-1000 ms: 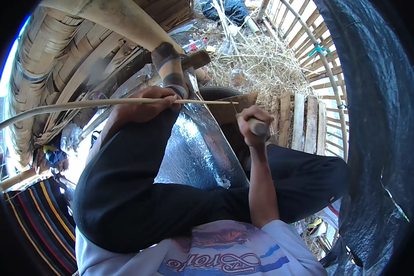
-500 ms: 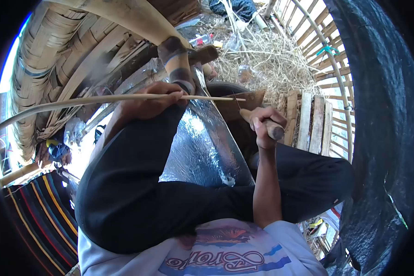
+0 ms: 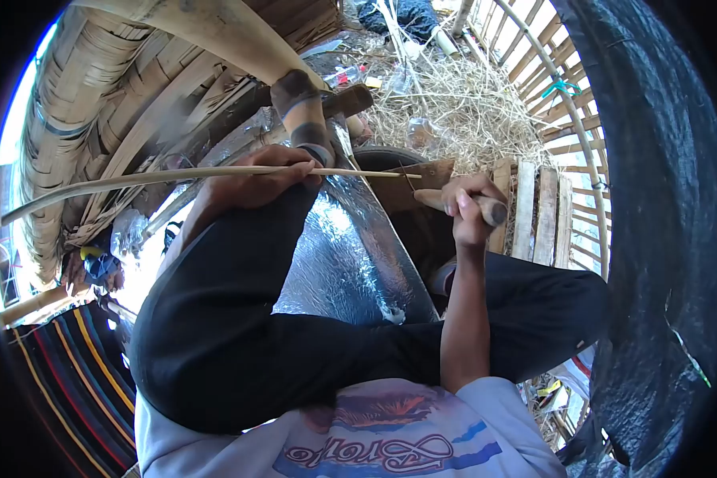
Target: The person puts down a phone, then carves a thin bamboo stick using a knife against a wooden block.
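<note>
My left hand (image 3: 264,177) is closed round a long, pale wooden stick (image 3: 155,174) above my raised knee. The stick bends down at its far left end, and its thin tip reaches to the right past the hand. My right hand (image 3: 472,209) grips a knife by its thick wooden handle (image 3: 495,213). Its narrow blade stands near the stick's tip and crosses it; whether they touch I cannot tell. Behind the tip lies a brown wooden board (image 3: 434,170).
A shiny silver sheet (image 3: 327,271) lies between my legs. A thick bamboo pole (image 3: 215,36) slants in from upper left. Straw (image 3: 462,111) and litter cover the ground ahead. Wooden slats (image 3: 546,215), a bamboo fence (image 3: 585,151) and dark plastic sheeting (image 3: 653,199) stand at right.
My right hand with the knife has shifted slightly to the right, and the handle now lies flatter. The left hand and the stick have barely moved.
</note>
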{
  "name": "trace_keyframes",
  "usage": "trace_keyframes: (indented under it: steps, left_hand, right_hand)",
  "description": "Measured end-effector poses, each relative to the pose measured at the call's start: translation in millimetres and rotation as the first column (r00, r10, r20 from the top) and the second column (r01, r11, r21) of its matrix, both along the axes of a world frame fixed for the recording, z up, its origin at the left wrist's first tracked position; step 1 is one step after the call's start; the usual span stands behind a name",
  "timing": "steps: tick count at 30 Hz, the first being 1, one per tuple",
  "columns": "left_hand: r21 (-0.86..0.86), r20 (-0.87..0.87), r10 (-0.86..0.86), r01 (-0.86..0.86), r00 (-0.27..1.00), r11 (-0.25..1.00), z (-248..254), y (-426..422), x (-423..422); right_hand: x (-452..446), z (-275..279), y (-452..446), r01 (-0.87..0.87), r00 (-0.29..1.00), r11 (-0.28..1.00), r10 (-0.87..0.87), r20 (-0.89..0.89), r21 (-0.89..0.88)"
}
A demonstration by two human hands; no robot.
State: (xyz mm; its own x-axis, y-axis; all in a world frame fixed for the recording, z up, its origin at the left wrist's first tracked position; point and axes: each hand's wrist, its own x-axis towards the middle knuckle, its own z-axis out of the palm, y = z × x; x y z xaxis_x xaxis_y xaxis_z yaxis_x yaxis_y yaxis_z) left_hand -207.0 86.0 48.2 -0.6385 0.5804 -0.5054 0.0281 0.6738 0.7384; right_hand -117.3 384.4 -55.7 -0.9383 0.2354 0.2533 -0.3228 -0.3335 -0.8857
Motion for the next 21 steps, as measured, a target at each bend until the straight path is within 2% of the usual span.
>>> trace_keyframes:
  steps: [1, 3, 4, 5, 7, 9, 10, 11, 13, 15, 17, 19, 21]
  left_hand:
    - [-0.009, 0.003, 0.007, -0.007, 1.000, 1.000, 0, -3, -1]
    - [-0.044, -0.028, -0.044, 0.043, 0.999, 0.998, -4, -3, -3]
    - [0.007, 0.043, -0.003, 0.003, 0.999, 1.000, -1, 1, -3]
    - [0.014, 0.034, -0.011, 0.011, 0.999, 1.000, -1, 4, -3]
    - [-0.017, -0.025, -0.030, 0.030, 0.999, 0.999, 2, 3, -2]
    - [-0.071, -0.043, -0.036, 0.033, 0.998, 0.997, 4, -1, 1]
    - [-0.041, -0.009, -0.005, 0.005, 1.000, 0.999, 2, -1, 2]
    - [-0.003, 0.014, 0.018, -0.018, 1.000, 1.000, 1, 2, -1]
    - [0.009, 0.023, 0.011, -0.011, 1.000, 1.000, 0, 5, -1]
    - [-0.039, -0.035, -0.003, 0.001, 0.999, 0.999, -2, 1, 0]
    - [-0.056, -0.029, 0.008, -0.010, 1.000, 0.998, -1, -4, 0]
    - [-0.037, -0.037, -0.010, 0.009, 0.999, 0.999, -4, 2, -2]
    - [-0.046, -0.010, -0.026, 0.025, 1.000, 0.999, -1, 2, -4]
  right_hand:
    - [1, -2, -2, -0.031, 0.998, 0.990, 0.023, -0.063, -0.140]
    - [6, -9, -12, 0.000, 1.000, 1.000, 0.001, 0.029, -0.015]
    - [4, -18, -13, 0.005, 0.991, 0.971, -0.036, 0.128, 0.238]
    - [0, -21, -12, -0.001, 0.996, 0.933, -0.032, 0.087, 0.360]
    - [-2, -18, -9, 0.034, 0.998, 0.933, -0.054, 0.045, 0.358]
    - [3, -21, -12, -0.006, 0.997, 1.000, 0.006, 0.074, 0.009]
    - [4, -24, -10, -0.006, 0.996, 0.995, -0.003, 0.091, 0.104]
    - [2, -28, -10, -0.001, 0.995, 0.994, -0.010, 0.096, 0.111]
    - [-4, -32, -12, -0.057, 0.991, 0.921, 0.004, 0.136, 0.384]
    - [-7, -32, -9, -0.038, 0.992, 0.925, -0.010, 0.126, 0.377]
    - [1, -36, -8, 0.027, 0.992, 0.993, -0.041, 0.123, 0.115]
    - [-3, -39, -7, 0.010, 0.995, 0.943, -0.044, 0.094, 0.332]
    - [-6, -40, -6, 0.009, 0.986, 0.951, -0.060, 0.156, 0.310]
